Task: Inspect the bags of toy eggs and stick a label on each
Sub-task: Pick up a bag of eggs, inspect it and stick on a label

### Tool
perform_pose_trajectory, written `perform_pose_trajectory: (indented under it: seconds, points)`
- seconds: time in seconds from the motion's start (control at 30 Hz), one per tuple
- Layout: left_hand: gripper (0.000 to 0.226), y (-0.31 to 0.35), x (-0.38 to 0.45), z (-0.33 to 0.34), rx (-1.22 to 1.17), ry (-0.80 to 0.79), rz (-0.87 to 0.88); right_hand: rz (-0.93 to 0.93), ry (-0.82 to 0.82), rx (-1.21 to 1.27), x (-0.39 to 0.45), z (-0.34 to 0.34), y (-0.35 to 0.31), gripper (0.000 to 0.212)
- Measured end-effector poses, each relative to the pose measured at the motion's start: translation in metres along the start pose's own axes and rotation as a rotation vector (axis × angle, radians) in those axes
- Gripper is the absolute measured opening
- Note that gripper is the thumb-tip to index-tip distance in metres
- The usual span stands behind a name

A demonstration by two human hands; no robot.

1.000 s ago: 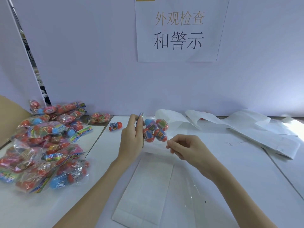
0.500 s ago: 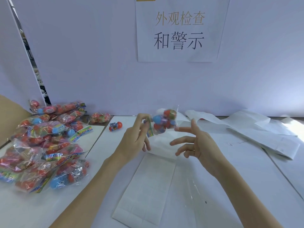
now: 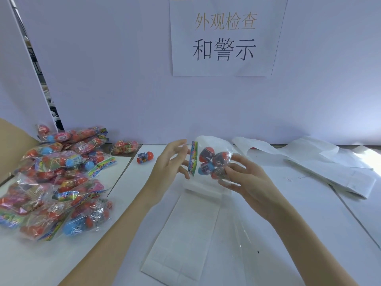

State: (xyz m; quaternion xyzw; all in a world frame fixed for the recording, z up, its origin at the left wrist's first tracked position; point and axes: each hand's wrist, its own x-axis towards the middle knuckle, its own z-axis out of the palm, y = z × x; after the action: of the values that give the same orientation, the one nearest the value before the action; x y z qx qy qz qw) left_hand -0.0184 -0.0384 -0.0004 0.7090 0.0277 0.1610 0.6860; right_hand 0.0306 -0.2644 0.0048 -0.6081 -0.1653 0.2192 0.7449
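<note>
1. Two bare forearms reach in from the near edge over a white table (image 3: 309,234), where a long white paper strip (image 3: 181,234) lies flat between them, and a clear film sheet (image 3: 245,230) lies just right of it.
2. Above the strip's far end, both hands hold up a clear bag of toy eggs (image 3: 210,162). The left hand (image 3: 167,170) has spread, relaxed fingers at the bag's colourful header edge; whether it actually pinches the header I cannot tell. The right hand (image 3: 245,180) cups the egg end, fingertips curled against it.
3. Left of the arms lies a heap of filled bags (image 3: 53,182).
4. Farther back, a loose red egg (image 3: 145,157) sits alone, and crumpled white backing paper (image 3: 309,159) trails right.
5. Farthest, a printed sign (image 3: 224,36) hangs on the wall.
</note>
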Motion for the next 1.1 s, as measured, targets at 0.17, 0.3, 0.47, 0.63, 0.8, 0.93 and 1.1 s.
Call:
perform_pose_trajectory:
  seconds: [0.17, 0.3, 0.47, 0.63, 0.8, 0.93, 1.1]
  points:
    - [0.01, -0.009, 0.002, 0.002, 0.126, 0.031, 0.042, 0.035, -0.017, -0.111, -0.002, 0.007, -0.003, 0.025]
    - [0.015, -0.004, -0.001, 0.002, 0.149, 0.01, 0.076, -0.002, 0.171, -0.144, -0.001, 0.012, 0.0, 0.035]
    - [0.014, -0.001, -0.003, 0.011, 0.259, 0.053, 0.17, -0.127, 0.354, -0.151, 0.005, 0.014, 0.009, 0.024]
    - [0.017, -0.003, -0.003, 0.008, 0.24, 0.126, 0.148, -0.192, 0.177, -0.184, 0.0, 0.017, 0.004, 0.026]
    - [0.02, -0.007, -0.001, -0.002, 0.086, 0.08, 0.043, -0.133, -0.042, -0.22, -0.006, 0.024, 0.003, 0.03]
    - [0.014, -0.006, 0.0, -0.003, -0.002, 0.165, -0.004, -0.079, -0.053, -0.213, -0.006, 0.02, 0.0, 0.024]
    - [0.038, -0.001, 0.0, -0.002, 0.127, -0.007, 0.046, -0.061, -0.109, -0.333, -0.007, 0.016, -0.001, 0.029]
